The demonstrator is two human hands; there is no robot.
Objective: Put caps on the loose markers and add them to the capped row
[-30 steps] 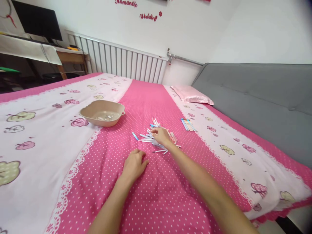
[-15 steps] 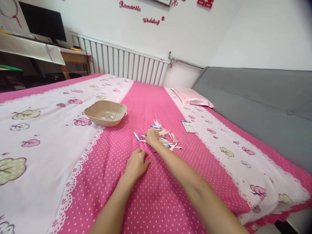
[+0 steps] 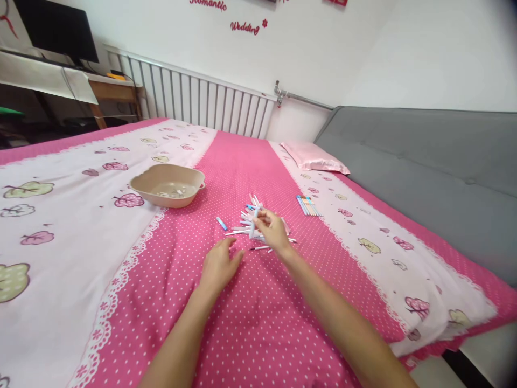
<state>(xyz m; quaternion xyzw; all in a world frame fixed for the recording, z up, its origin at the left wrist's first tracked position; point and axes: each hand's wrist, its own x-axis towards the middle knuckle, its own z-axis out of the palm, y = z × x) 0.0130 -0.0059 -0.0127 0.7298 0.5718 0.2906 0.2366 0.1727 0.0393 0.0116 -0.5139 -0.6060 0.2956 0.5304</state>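
Note:
My right hand (image 3: 273, 230) is closed on a pale blue pen (image 3: 253, 224), pinched between thumb and fingers and held nearly upright above a loose pile of pens (image 3: 242, 230). White, pink and blue pens lie crisscross in that pile, partly hidden behind the hand. My left hand (image 3: 218, 264) rests near the pile's front, thumb and fingers apart, holding nothing. A short blue pen or marker (image 3: 222, 223) lies by itself just left of the pile. To the right, several pens lie side by side in a neat row (image 3: 308, 206).
A beige plastic basin (image 3: 167, 186) with small whitish pieces in it sits at the left on the pink bedspread (image 3: 242, 161). A pink pillow (image 3: 315, 157) lies at the far right beside the grey padded headboard (image 3: 420, 172). Behind stand a radiator (image 3: 202, 97) and a desk with a monitor (image 3: 56, 32).
My right hand has come up out of the pile with the pale blue pen. My left hand's thumb and fingers have spread a little. The view has shifted slightly.

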